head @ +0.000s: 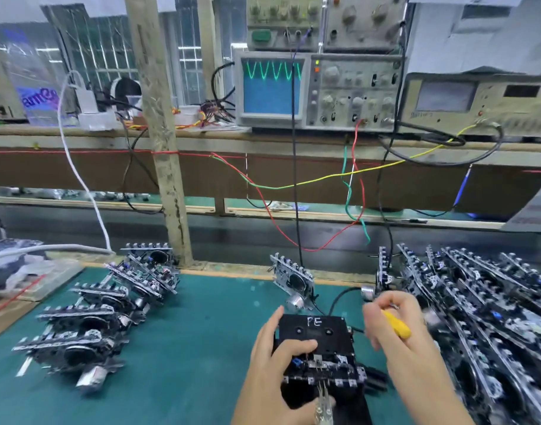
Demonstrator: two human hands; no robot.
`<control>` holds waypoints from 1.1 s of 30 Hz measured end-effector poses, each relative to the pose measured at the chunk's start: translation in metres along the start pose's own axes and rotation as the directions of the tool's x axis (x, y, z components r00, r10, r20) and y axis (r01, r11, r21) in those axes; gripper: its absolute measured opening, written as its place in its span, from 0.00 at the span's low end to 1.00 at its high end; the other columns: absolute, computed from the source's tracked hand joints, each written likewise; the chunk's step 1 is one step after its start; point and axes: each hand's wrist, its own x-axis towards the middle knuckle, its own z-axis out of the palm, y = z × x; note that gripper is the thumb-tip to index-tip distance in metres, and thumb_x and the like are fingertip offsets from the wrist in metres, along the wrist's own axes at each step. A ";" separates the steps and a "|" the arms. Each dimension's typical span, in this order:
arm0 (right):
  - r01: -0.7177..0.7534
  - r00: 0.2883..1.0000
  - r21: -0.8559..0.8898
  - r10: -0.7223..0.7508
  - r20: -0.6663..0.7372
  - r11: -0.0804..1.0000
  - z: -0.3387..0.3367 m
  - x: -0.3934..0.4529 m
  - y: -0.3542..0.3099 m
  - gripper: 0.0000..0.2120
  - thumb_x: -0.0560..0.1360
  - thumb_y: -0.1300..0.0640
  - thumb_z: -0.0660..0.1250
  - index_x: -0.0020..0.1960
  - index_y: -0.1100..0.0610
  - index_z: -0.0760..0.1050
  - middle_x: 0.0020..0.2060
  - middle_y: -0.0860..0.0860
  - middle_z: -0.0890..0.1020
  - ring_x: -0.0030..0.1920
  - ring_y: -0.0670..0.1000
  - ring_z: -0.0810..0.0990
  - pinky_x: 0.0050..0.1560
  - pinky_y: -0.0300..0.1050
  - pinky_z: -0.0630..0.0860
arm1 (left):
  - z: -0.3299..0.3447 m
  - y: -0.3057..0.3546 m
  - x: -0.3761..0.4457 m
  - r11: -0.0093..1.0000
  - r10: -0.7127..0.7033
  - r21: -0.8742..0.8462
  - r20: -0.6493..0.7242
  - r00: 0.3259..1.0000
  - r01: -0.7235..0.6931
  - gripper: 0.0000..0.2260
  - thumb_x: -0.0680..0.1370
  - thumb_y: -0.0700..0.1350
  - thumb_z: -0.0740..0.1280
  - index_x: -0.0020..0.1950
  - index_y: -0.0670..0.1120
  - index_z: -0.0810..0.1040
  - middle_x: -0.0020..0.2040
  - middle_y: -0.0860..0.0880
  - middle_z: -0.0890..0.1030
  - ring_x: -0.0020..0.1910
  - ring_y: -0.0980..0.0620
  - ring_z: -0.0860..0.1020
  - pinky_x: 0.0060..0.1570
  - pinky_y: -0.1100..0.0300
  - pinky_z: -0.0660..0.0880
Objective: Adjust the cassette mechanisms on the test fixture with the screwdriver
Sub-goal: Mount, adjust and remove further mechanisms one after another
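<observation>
A black test cassette marked "PE" (313,331) sits in a cassette mechanism (324,371) on the black test fixture (352,400) at the lower middle of the green mat. My left hand (272,360) grips the mechanism's left side, thumb resting on the cassette. My right hand (395,329) hovers just right of the cassette, curled around a yellow-handled screwdriver (396,325); its tip is hidden. A clear-handled tool (324,403) lies at the fixture's front edge, near my left palm.
Stacked mechanisms lie at the left (88,326) and in a dense pile at the right (478,308). One mechanism (293,279) stands behind the fixture. An oscilloscope (272,87) showing a green wave sits on the shelf; coloured wires hang down. A wooden post (168,179) stands at centre-left.
</observation>
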 end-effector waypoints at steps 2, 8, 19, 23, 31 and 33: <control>0.015 1.000 -0.061 -0.013 0.027 0.998 0.001 0.000 -0.005 0.16 0.69 0.34 0.69 0.50 0.43 0.78 0.34 0.44 0.80 0.37 0.45 0.77 0.46 0.50 0.72 | 0.000 0.002 -0.002 1.000 -0.017 -0.011 -0.012 1.000 0.017 0.27 0.66 0.64 0.77 0.62 0.70 0.74 0.79 0.70 0.49 0.79 0.63 0.55 0.72 0.52 0.66; 0.109 0.994 -0.011 -0.109 -0.013 0.994 0.004 -0.001 -0.012 0.04 0.72 0.51 0.72 0.46 0.44 0.83 0.47 0.43 0.84 0.45 0.41 0.83 0.47 0.28 0.75 | 0.001 0.001 -0.004 0.999 -0.021 -0.028 -0.015 1.000 0.021 0.27 0.66 0.59 0.78 0.63 0.69 0.74 0.79 0.69 0.49 0.79 0.61 0.58 0.66 0.62 0.69; 0.111 0.994 -0.258 -0.114 0.004 0.960 0.017 -0.019 0.014 0.07 0.82 0.47 0.57 0.52 0.36 0.71 0.45 0.39 0.85 0.50 0.43 0.83 0.52 0.38 0.75 | 0.000 -0.011 -0.002 1.000 0.030 0.004 -0.048 0.998 -0.029 0.29 0.61 0.65 0.78 0.61 0.69 0.76 0.79 0.67 0.55 0.75 0.63 0.64 0.65 0.58 0.69; 0.152 0.988 -0.370 -0.151 0.030 0.916 0.015 -0.031 0.036 0.07 0.84 0.48 0.57 0.56 0.39 0.73 0.51 0.39 0.80 0.56 0.44 0.77 0.55 0.38 0.70 | 0.003 -0.016 0.003 0.997 0.083 0.003 -0.049 0.995 -0.083 0.28 0.61 0.66 0.77 0.60 0.68 0.78 0.78 0.65 0.60 0.75 0.62 0.65 0.65 0.56 0.71; 0.147 0.989 -0.192 -0.148 0.010 0.970 0.013 -0.038 0.043 0.05 0.81 0.44 0.59 0.55 0.35 0.67 0.55 0.42 0.84 0.64 0.48 0.78 0.64 0.50 0.73 | 0.005 -0.006 0.000 1.000 0.020 -0.021 -0.044 0.999 -0.021 0.28 0.59 0.63 0.76 0.59 0.68 0.78 0.78 0.66 0.60 0.74 0.68 0.62 0.65 0.54 0.67; 0.145 0.989 -0.176 -0.146 0.010 0.974 0.013 -0.039 0.043 0.06 0.81 0.45 0.60 0.55 0.35 0.67 0.55 0.43 0.84 0.65 0.48 0.78 0.65 0.48 0.72 | 0.005 -0.003 0.000 0.999 0.019 -0.029 -0.047 0.999 -0.021 0.28 0.59 0.63 0.76 0.59 0.69 0.77 0.78 0.67 0.59 0.74 0.70 0.60 0.65 0.56 0.66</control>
